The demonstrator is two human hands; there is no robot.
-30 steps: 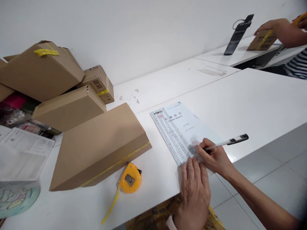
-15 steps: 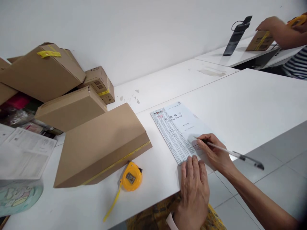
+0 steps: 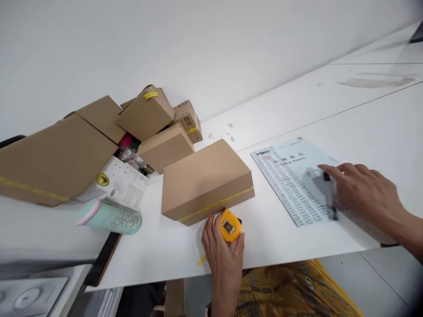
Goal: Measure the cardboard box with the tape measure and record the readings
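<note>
Head view shows my left hand (image 3: 223, 253) curved around a yellow tape measure (image 3: 228, 225) near the front edge of the counter (image 3: 264, 240), fingers along its left side and thumb at its near right; how firmly I grip it, I can't make out. Its clip faces up, its narrower end points away from me, and a yellow strip (image 3: 201, 260) peeks out at the near left. My right hand (image 3: 366, 189) is palm down with fingers loosely stretched and index finger pointing left, over a blurred pen (image 3: 329, 193); I can't see whether I'm touching it. The pen's long axis runs away from me, over the right part of a booklet (image 3: 280, 176). That booklet slants from far left to near right, title end away from me. Just beyond the tape measure, a brown carton (image 3: 205, 176) stands in the way on the far side. Farther left are a big carton (image 3: 56, 158), smaller stacked boxes (image 3: 145, 112), a white package (image 3: 127, 189) and a mint bottle (image 3: 114, 218) lying on its side or tilted; I can't say which.
</note>
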